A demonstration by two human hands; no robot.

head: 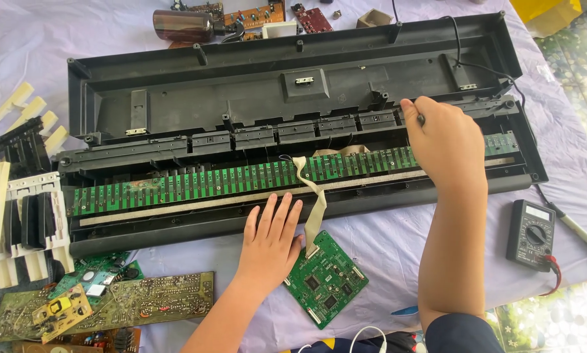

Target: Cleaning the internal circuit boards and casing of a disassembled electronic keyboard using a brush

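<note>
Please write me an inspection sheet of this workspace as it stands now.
Surface: table under a pale cloth.
Job's things: opened keyboard casing with long green contact board; small green circuit board joined by ribbon cable.
Clutter: multimeter, detached white and black keys, old circuit boards, brown jar.
Grippers: left hand flat on casing edge; right hand grips a thin tool at the rail.
Cables: black wire across casing.
Surroundings: patterned floor.

The left hand [270, 243] lies flat, fingers spread, on the front edge of an opened black keyboard casing [293, 85], beside a green circuit board [326, 278], while the right hand [445, 140] grips a thin tool over the long green contact strip [241, 180].
</note>
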